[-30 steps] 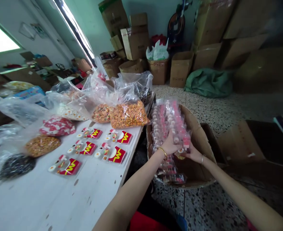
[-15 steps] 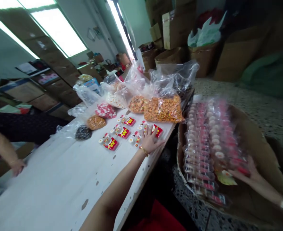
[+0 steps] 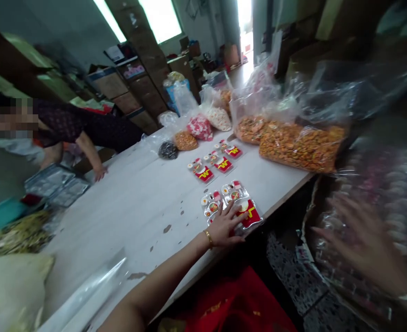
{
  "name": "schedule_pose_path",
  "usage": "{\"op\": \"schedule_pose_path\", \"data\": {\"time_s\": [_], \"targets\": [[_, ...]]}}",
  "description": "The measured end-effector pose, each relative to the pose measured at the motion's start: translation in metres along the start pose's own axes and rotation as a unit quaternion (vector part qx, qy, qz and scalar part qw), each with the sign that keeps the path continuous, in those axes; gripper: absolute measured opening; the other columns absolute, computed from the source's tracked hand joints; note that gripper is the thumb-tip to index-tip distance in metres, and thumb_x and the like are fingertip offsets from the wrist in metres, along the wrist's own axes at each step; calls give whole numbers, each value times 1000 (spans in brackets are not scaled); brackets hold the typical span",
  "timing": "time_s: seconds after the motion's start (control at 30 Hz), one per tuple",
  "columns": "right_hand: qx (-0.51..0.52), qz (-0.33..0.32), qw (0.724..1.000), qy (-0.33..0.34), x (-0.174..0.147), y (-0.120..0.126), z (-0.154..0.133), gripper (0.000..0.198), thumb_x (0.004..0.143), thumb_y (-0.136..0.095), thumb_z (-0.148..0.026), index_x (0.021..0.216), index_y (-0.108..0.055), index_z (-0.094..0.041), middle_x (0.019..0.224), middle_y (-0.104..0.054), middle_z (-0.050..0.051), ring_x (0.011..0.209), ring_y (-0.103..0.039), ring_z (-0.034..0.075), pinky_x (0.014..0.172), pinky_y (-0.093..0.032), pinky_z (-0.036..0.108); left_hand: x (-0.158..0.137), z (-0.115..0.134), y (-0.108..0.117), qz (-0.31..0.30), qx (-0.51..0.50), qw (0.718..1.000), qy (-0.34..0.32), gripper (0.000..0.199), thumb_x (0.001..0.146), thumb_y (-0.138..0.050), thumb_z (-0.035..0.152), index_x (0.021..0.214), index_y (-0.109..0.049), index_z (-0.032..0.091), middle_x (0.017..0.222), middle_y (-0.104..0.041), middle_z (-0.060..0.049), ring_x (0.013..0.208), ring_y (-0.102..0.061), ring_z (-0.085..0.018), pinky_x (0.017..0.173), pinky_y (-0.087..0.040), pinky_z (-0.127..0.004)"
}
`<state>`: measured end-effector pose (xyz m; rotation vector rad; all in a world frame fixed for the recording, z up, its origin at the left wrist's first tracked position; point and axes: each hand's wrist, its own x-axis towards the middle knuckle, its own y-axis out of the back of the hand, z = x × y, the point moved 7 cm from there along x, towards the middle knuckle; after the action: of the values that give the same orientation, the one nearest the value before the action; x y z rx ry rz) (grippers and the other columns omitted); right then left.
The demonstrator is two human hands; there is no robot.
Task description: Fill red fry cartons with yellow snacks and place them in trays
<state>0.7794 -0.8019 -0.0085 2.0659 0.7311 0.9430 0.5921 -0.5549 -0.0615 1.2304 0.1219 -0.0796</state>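
My left hand (image 3: 224, 227) lies palm down with fingers spread on two clear packets near the table's edge. The nearer packet (image 3: 253, 214) holds a red piece with a yellow zigzag and small toy-like food pieces; the other packet (image 3: 210, 203) is partly under my fingers. Three similar packets (image 3: 222, 163) lie in a row farther up the table. On the right, my right hand (image 3: 365, 244) is smeared by motion, thumb and fingers apart, above a cardboard box (image 3: 312, 258) of rows of packed packets. Nothing shows in its fingers.
Bags of small orange pieces (image 3: 300, 147), pink-and-white pieces (image 3: 199, 127) and black pieces (image 3: 168, 150) stand along the white table's (image 3: 148, 207) far side. A co-worker's hand (image 3: 100, 172) rests at the left edge. Clear plastic sheeting (image 3: 89, 290) lies nearer me.
The view has swung left. My left hand and the two packets under it have shifted nearer me, away from the other three. My right hand has moved within the box area.
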Motion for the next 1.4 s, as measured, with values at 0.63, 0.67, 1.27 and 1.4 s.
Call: {"op": "schedule_pose_path", "data": {"time_s": [0.63, 0.67, 1.27, 1.4], "targets": [[4, -166, 905, 391, 7, -223, -243, 70, 87, -42, -44, 149, -11, -31, 157, -9, 5, 141, -15, 37, 109, -23, 61, -438, -154, -19, 303, -10, 707, 639, 61, 90, -38, 51, 140, -37, 15, 150, -30, -17, 142, -18, -33, 112, -18, -56], [-2, -180, 893, 412, 4, -226, -258, 71, 87, -44, -42, 149, -11, -30, 157, -10, 5, 141, -16, 36, 109, -24, 60, -446, -160, -27, 277, -12, 702, 656, 63, 90, -37, 52, 141, -35, 15, 151, -27, -17, 142, -16, -34, 112, -16, -58], [28, -365, 665, 652, 22, -316, -400, 114, 57, -60, -80, 147, -24, -19, 153, -23, 16, 140, -16, 40, 112, -8, 58, -418, -81, -51, 242, -56, 808, 534, 36, 86, -50, 52, 103, -57, 21, 107, -57, -7, 102, -48, -24, 89, -34, -40], [40, -377, 665, 643, 11, -322, -415, 109, 61, -57, -78, 146, -27, -18, 142, -42, 16, 133, -31, 39, 112, -12, 57, -414, -87, -55, 241, -33, 795, 556, 23, 93, -42, 39, 93, -55, 21, 100, -57, -5, 95, -48, -22, 81, -32, -37]]}}
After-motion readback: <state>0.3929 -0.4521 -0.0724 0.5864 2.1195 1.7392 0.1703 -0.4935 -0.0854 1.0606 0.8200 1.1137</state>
